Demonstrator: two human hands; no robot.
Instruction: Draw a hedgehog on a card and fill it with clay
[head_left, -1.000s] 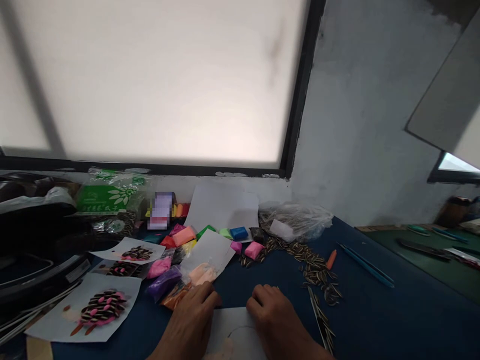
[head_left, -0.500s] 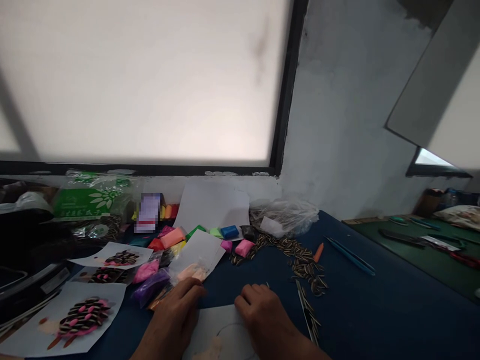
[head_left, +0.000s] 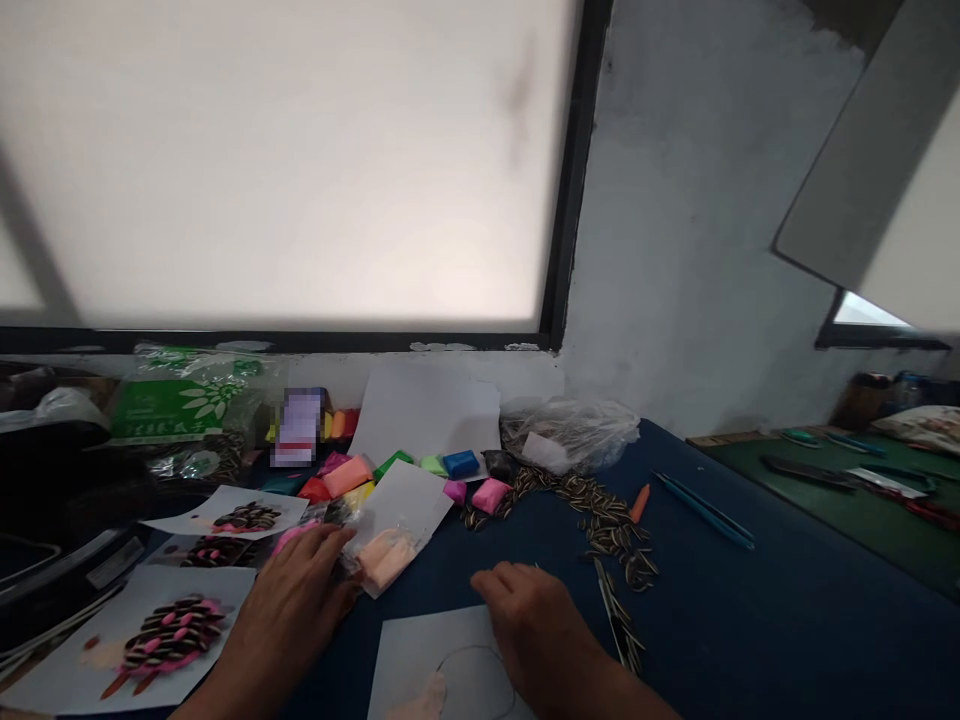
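Observation:
My left hand (head_left: pixel 304 585) reaches over the clay packets, fingers extended and slightly bent, near the pink packet (head_left: pixel 294 537). Its fingertips are beside a clear bag of peach clay (head_left: pixel 386 558), which lies on a small white sheet (head_left: pixel 411 500). My right hand (head_left: pixel 536 615) rests at the upper right edge of a drawing paper (head_left: pixel 405 650) with its fingers curled in; whatever they may hold is hidden. On that paper are a pencilled curve and a patch of peach clay (head_left: pixel 426 698), cut off by the frame's bottom.
Sunflower seeds (head_left: pixel 600 515) lie in a curved heap, with an orange stick (head_left: pixel 640 503), blue tweezers (head_left: pixel 705 510) and a metal blade-like tool (head_left: pixel 611 610) nearby. Pictures of seed hedgehogs (head_left: pixel 176 635) lie left. A seed bag (head_left: pixel 169 405) and plastic bag (head_left: pixel 574 435) stand behind.
My left hand has left the drawing paper and moved left and up to the clay packets, covering the purple one. My right hand stays at the paper's edge.

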